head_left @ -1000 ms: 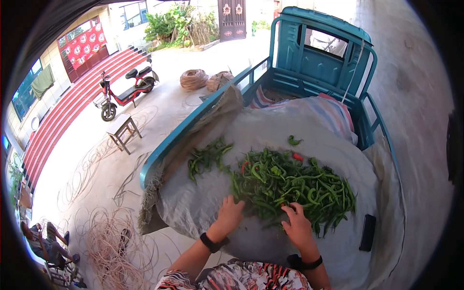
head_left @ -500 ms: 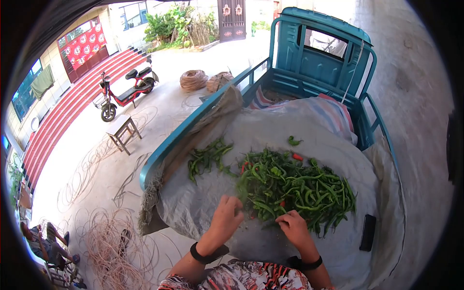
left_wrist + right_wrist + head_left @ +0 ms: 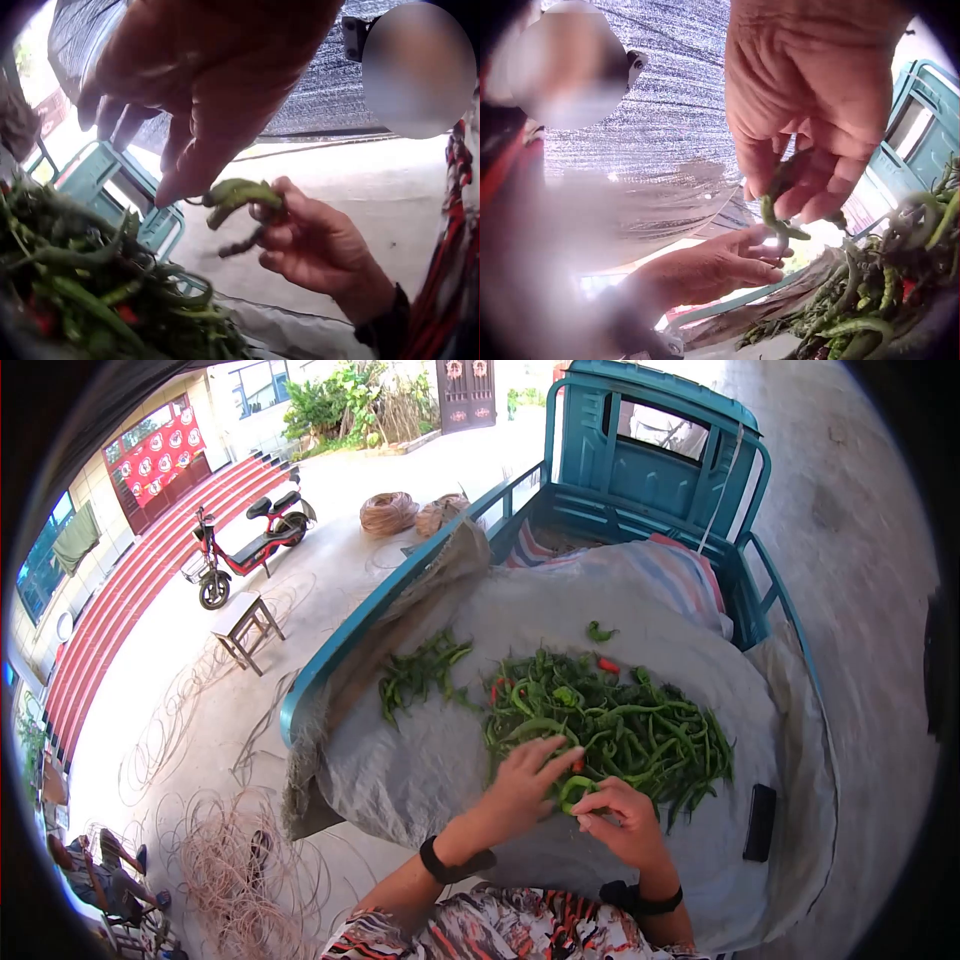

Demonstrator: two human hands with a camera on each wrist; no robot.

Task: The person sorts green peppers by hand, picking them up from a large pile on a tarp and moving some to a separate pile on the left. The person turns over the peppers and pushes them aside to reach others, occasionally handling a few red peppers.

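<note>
My right hand (image 3: 622, 822) pinches green chili peppers (image 3: 238, 198) between thumb and fingers, close to the near edge of the pile. Beside it my left hand (image 3: 515, 788) reaches across with fingers loosely extended and nothing gripped. In the left wrist view, its thumb tip is right at the stem end of the held peppers. A large heap of green chili peppers (image 3: 650, 735) with a few red ones lies on the grey sheet (image 3: 400, 785). To the left is a smaller group of green peppers (image 3: 425, 668).
The sheet covers a mound in the teal cargo bed (image 3: 650, 450). A black phone (image 3: 760, 823) lies on the sheet at right. Beyond the bed's left rail are a wooden stool (image 3: 240, 618), a red scooter (image 3: 255, 545), coiled strands (image 3: 230, 880) and a seated person (image 3: 105, 875).
My left hand has moved right and forward from the pile's left edge toward my right hand. Curved green peppers now show in my right hand. The head view has shifted slightly.
</note>
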